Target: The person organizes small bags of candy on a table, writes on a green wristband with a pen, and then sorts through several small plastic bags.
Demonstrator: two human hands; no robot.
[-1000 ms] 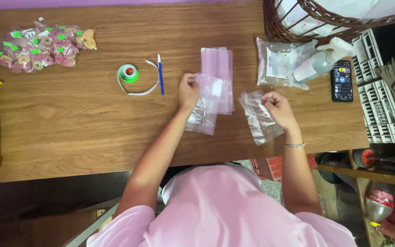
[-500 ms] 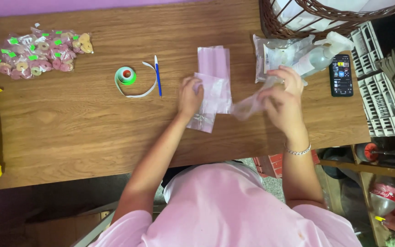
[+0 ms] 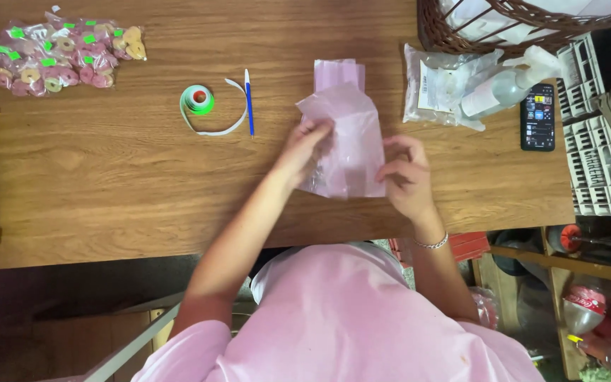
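Both the left hand (image 3: 309, 145) and the right hand (image 3: 404, 173) pinch the side edges of a clear plastic bag (image 3: 348, 145) with closed fingers, holding it just below the stack of pink bags (image 3: 339, 73), right of the blue pen (image 3: 249, 102) and green tape roll (image 3: 198, 100).

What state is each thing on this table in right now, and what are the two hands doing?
Left hand: fingers pinching the clear bag's left edge.
Right hand: fingers on the bag's right edge.
Clear bag: flat, looks empty, held over the stack.
Bag stack: lying flat.
Tape roll: partly unrolled, strip curling out.
Blue pen: lying flat.
Sweet packets: filled, heaped.
Phone: screen lit.
Spray bottle: on its side.
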